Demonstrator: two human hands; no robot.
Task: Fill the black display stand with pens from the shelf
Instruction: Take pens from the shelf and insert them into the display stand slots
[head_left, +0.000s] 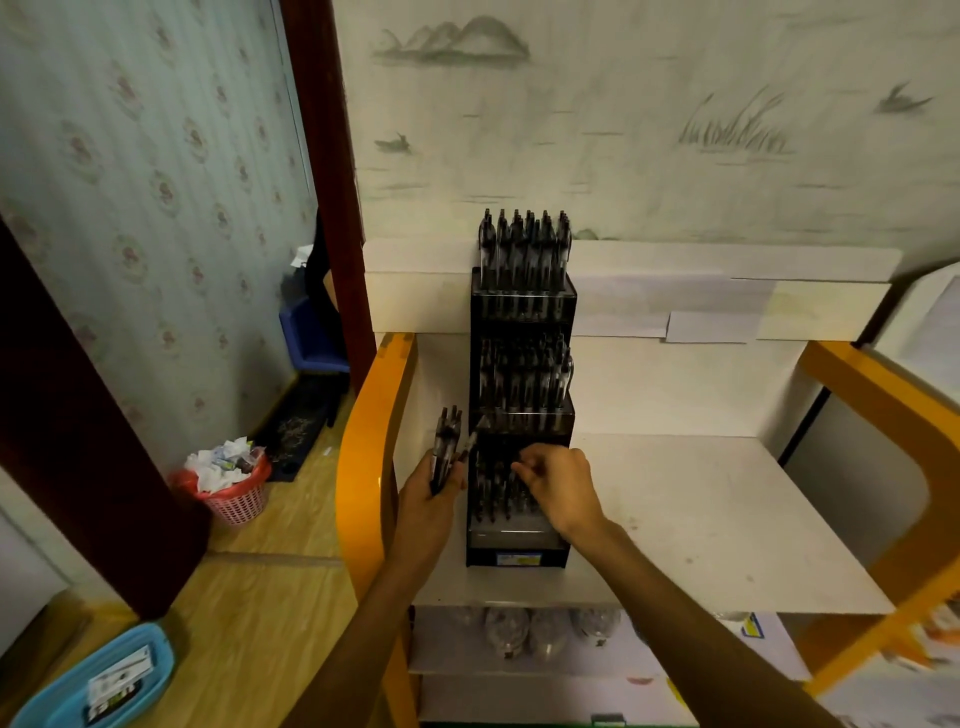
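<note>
Black display stand (522, 395), twelve o'clock: left hand (434, 496) grips spare pens (448, 444) as supply; right hand (558, 486) pinches one into the lowest tier.

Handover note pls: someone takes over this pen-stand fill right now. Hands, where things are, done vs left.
Left hand: grips a bundle of pens, upright, just left of the black display stand.
Right hand: fingers curled over the stand's bottom tier, at the pens there; whether it pinches one cannot be told.
Stand: on the white shelf, against the back panel.
Done: top tier and middle tier look full; bottom tier holds several pens toward its back.
Left: the front of the bottom tier shows bare; feed in the left hand's bundle.
</note>
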